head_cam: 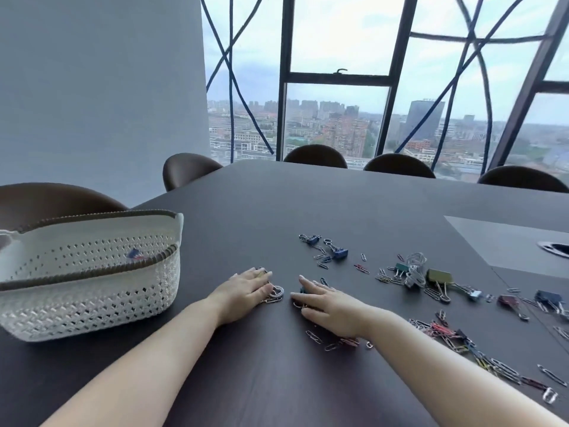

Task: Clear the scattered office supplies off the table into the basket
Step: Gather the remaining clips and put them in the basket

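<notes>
A white woven basket (92, 288) with a dark rim stands at the left of the dark table (277, 380); a small blue and red item shows inside it. My left hand (246, 288) lies flat, palm down, over a few silver paper clips (275, 295). My right hand (326, 306) lies flat beside it, covering a small dark binder clip (303, 290) and some clips. Several paper clips and binder clips (431, 278) are scattered to the right, among them blue binder clips (338, 252). More paper clips (462, 340) lie along my right forearm.
Dark chairs (191, 171) ring the table's far and left sides. A grey inset panel with a cable port (523, 241) sits at the right. Large windows stand behind the table.
</notes>
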A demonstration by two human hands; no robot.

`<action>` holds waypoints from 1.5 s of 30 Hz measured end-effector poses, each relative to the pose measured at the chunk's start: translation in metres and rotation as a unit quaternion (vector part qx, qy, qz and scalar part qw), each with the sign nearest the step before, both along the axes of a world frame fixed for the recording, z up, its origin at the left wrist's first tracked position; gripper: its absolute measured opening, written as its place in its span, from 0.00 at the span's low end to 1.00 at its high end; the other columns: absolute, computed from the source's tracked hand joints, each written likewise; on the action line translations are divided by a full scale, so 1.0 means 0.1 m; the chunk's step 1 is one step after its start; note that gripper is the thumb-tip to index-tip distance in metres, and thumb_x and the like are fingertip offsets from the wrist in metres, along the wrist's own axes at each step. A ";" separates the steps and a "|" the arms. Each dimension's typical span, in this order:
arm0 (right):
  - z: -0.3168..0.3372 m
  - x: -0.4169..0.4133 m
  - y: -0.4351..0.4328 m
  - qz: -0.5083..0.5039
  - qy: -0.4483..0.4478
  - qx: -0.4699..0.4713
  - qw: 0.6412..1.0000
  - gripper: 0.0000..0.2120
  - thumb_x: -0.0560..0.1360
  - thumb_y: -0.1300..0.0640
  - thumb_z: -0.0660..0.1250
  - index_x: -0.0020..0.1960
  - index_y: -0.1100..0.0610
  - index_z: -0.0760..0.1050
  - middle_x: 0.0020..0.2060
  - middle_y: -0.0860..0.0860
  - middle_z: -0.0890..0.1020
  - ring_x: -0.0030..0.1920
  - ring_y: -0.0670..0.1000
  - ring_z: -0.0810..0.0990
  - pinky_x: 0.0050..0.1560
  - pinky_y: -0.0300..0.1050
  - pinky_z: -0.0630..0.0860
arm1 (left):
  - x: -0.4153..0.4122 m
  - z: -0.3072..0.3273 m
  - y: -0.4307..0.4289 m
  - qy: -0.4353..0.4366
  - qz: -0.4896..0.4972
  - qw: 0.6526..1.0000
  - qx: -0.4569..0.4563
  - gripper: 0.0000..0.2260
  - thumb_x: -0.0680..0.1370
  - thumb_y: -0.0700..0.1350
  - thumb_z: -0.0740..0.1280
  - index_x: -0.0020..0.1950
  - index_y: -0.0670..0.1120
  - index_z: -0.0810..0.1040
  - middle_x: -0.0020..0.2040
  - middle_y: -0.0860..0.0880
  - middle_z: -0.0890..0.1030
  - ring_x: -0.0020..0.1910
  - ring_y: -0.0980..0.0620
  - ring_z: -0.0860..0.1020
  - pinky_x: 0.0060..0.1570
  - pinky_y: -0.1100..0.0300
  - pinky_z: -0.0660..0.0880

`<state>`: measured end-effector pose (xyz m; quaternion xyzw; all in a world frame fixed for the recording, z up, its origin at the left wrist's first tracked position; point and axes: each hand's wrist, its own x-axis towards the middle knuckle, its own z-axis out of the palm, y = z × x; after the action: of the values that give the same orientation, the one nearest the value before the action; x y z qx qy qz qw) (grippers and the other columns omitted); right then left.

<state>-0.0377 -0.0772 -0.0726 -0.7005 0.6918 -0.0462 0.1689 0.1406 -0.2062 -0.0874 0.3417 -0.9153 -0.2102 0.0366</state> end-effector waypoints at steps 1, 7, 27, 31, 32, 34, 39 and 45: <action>0.03 -0.06 0.10 -0.013 -0.049 -0.007 0.999 0.21 0.79 0.48 0.56 0.72 0.45 0.62 0.76 0.46 0.51 0.76 0.46 0.50 0.74 0.42 0.48 | -0.07 0.00 0.11 -0.001 -0.023 1.000 0.002 0.23 0.81 0.56 0.50 0.75 0.52 0.55 0.77 0.52 0.52 0.76 0.57 0.47 0.74 0.54 0.44; 0.19 -0.44 0.26 -0.162 -0.202 -0.147 0.955 0.11 0.77 0.54 0.62 0.57 0.51 0.78 0.62 0.48 0.78 0.62 0.48 0.75 0.67 0.46 0.68 | -0.37 0.06 0.25 0.076 -0.051 0.996 0.003 0.29 0.79 0.56 0.56 0.76 0.48 0.49 0.77 0.51 0.53 0.75 0.56 0.52 0.72 0.61 0.48; -0.22 -1.40 -1.18 -0.133 0.013 -0.070 0.988 0.24 0.79 0.46 0.50 0.74 0.45 0.53 0.76 0.44 0.54 0.76 0.46 0.48 0.75 0.48 0.44 | -1.74 -0.06 -0.99 -0.045 -0.099 0.992 -0.069 0.23 0.81 0.46 0.52 0.75 0.51 0.51 0.77 0.53 0.50 0.76 0.55 0.47 0.75 0.55 0.44; -0.18 -1.22 -0.87 -0.132 0.010 -0.062 0.989 0.24 0.80 0.48 0.51 0.74 0.48 0.54 0.76 0.46 0.53 0.76 0.47 0.48 0.74 0.46 0.45 | -1.47 -0.01 -0.69 -0.038 -0.100 0.993 -0.060 0.22 0.80 0.45 0.52 0.75 0.50 0.53 0.77 0.53 0.52 0.76 0.54 0.48 0.74 0.56 0.44; -0.18 -1.16 -0.77 -0.129 0.008 -0.058 0.990 0.24 0.80 0.48 0.51 0.75 0.48 0.54 0.76 0.46 0.53 0.76 0.47 0.48 0.74 0.46 0.45 | -1.38 -0.02 -0.60 -0.037 -0.101 0.993 -0.057 0.22 0.81 0.45 0.52 0.75 0.50 0.53 0.77 0.53 0.52 0.75 0.55 0.48 0.74 0.57 0.44; -0.16 -1.05 -0.54 -0.125 0.005 -0.050 0.991 0.24 0.80 0.48 0.51 0.75 0.48 0.54 0.76 0.47 0.53 0.76 0.47 0.48 0.75 0.46 0.45 | -1.20 0.00 -0.42 -0.035 -0.103 0.993 -0.037 0.22 0.81 0.45 0.52 0.75 0.51 0.54 0.77 0.53 0.52 0.75 0.55 0.48 0.73 0.58 0.43; -0.13 -0.79 0.01 -0.116 0.006 -0.037 0.993 0.24 0.80 0.47 0.53 0.75 0.47 0.54 0.76 0.46 0.52 0.76 0.47 0.47 0.75 0.47 0.45 | -0.78 0.08 0.12 -0.040 -0.117 0.992 0.028 0.21 0.81 0.46 0.48 0.75 0.52 0.54 0.77 0.54 0.51 0.76 0.55 0.46 0.74 0.53 0.41; -0.09 -0.52 0.55 -0.108 -0.003 -0.020 0.994 0.25 0.79 0.45 0.54 0.74 0.46 0.55 0.76 0.47 0.53 0.76 0.46 0.47 0.76 0.47 0.46 | -0.47 0.12 0.70 -0.025 -0.129 0.988 0.076 0.21 0.82 0.44 0.50 0.75 0.51 0.53 0.77 0.54 0.50 0.75 0.56 0.45 0.73 0.54 0.40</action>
<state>-0.0902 -0.0222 -0.0817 -0.6244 0.7623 -0.0795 0.1508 0.0937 -0.1365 -0.0753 0.2278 -0.9336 -0.2735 -0.0401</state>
